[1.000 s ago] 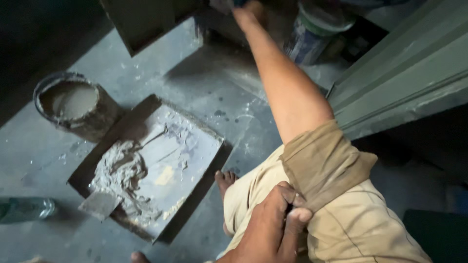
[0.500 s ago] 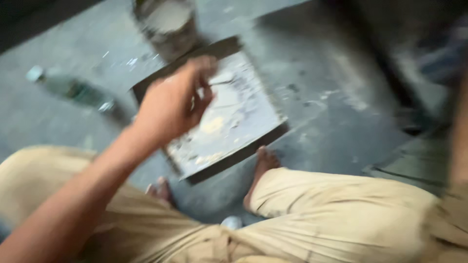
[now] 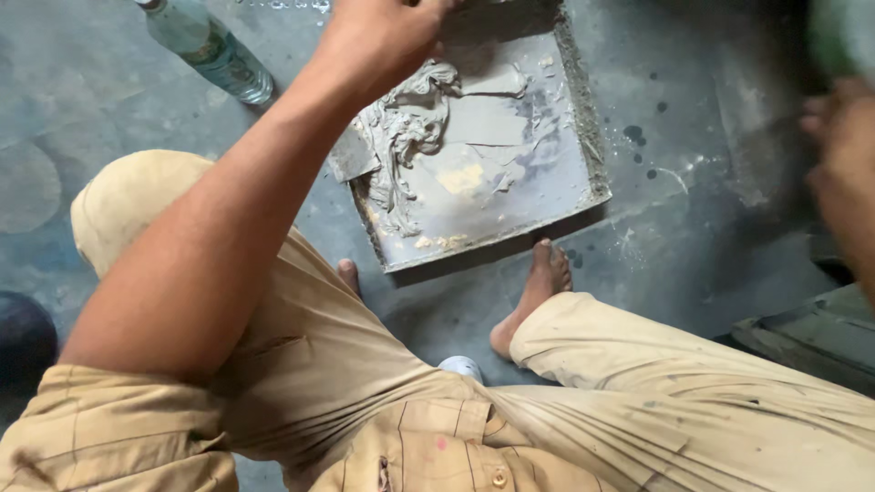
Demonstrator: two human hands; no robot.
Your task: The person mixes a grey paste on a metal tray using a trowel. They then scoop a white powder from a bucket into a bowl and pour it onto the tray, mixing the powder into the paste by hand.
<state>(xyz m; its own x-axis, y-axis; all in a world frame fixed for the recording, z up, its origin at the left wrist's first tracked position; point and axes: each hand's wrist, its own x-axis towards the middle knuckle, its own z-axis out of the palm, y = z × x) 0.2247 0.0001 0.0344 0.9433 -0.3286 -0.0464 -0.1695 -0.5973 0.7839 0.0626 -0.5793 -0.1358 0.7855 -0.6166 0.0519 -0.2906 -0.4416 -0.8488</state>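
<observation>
My left hand (image 3: 383, 36) reaches forward over a square metal tray (image 3: 591, 137) on the floor. Its curled fingers run out of the top of the view, so its grip is unclear. Grey wet putty (image 3: 410, 128) is heaped in the tray's left half, and a flat scraper blade (image 3: 351, 157) lies at the tray's left edge, just under my wrist. My right hand (image 3: 848, 173) is a blur at the right edge, below a blurred green shape (image 3: 843, 32). I squat in tan trousers, with a bare foot (image 3: 538, 292) touching the tray's near edge.
A clear plastic bottle (image 3: 210, 50) lies on the grey concrete floor, up and left of the tray. A dark round object (image 3: 23, 337) sits at the left edge. A green metal piece (image 3: 811, 333) lies at the lower right.
The view has swung down and closer to the tray. My left hand has moved up past the tray's far-left part. My right hand has come into sight at the right.
</observation>
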